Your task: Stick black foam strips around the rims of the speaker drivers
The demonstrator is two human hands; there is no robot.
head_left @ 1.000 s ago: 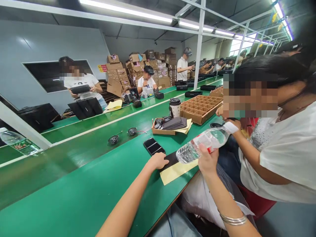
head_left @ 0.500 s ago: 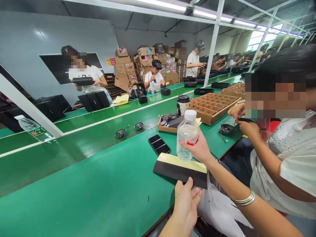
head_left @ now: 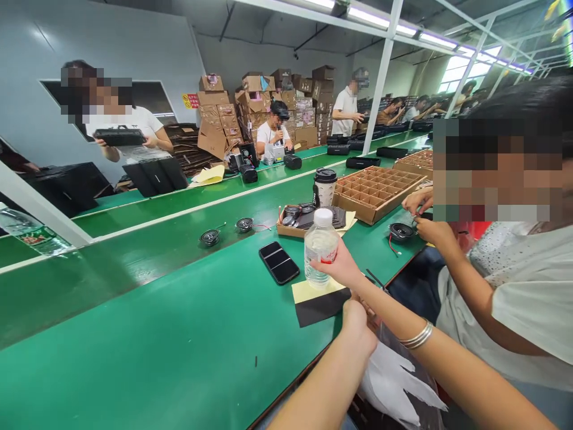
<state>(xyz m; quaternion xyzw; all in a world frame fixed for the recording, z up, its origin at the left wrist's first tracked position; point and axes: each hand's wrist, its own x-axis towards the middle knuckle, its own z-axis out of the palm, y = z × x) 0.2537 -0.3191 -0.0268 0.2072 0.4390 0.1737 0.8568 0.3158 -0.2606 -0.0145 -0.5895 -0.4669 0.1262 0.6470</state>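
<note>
My right hand (head_left: 344, 267) is closed round a clear water bottle (head_left: 319, 246) with a white cap. The bottle stands upright on the green table (head_left: 179, 352), its base on a yellow-backed black sheet (head_left: 319, 301) near the table's front edge. My left hand (head_left: 360, 321) is at that edge, just right of the sheet and under my right wrist. I see only its back; its fingers are hidden. A silver bangle (head_left: 417, 335) sits on my right forearm.
A black phone (head_left: 279, 263) lies left of the bottle. Behind are a cardboard tray of parts (head_left: 286, 230), a lidded cup (head_left: 324, 186) and a divided carton (head_left: 373, 191). Two small speakers (head_left: 209, 237) sit on the belt. A seated co-worker at right handles a speaker (head_left: 400, 231).
The bottle came down from tilted in the air to upright on the sheet. My left hand let go of the sheet, which now lies flat, and moved right to the edge.
</note>
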